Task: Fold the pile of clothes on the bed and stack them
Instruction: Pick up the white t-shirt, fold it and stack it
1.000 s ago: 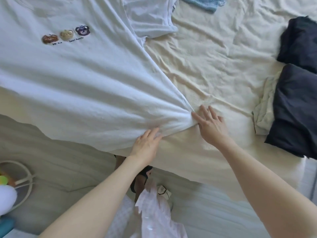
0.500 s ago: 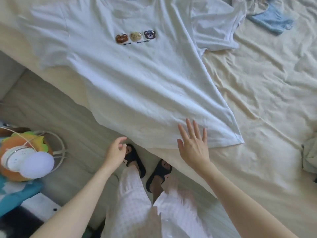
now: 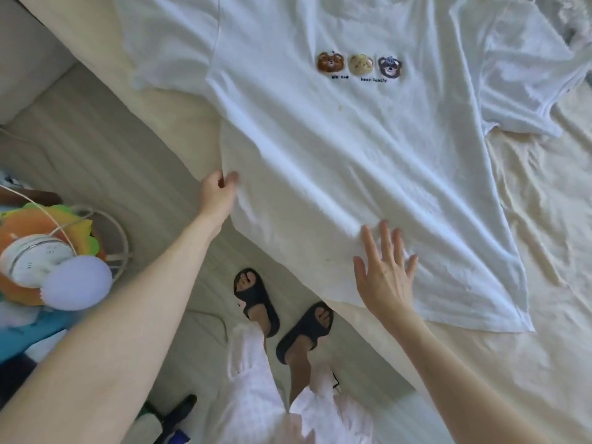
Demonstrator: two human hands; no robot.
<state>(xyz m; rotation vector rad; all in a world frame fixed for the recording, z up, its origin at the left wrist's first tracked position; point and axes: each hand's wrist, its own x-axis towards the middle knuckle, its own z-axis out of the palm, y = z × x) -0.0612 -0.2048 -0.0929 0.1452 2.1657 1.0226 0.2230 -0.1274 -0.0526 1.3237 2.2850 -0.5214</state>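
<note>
White T-shirt (image 3: 352,149) lies spread front-up on bed (image 3: 544,219), w/ its hem side hanging over bed edge. Left hand (image 3: 217,193) pinches shirt's side edge. Right hand (image 3: 384,274), fingers spread wide, lies flat on shirt near hem. Black slippers (image 3: 282,312) on floor below hem.

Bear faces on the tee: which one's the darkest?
The right bear, dark grey-navy, nearest the right sleeve. The left bear is reddish brown and the middle bear is pale tan.
</note>
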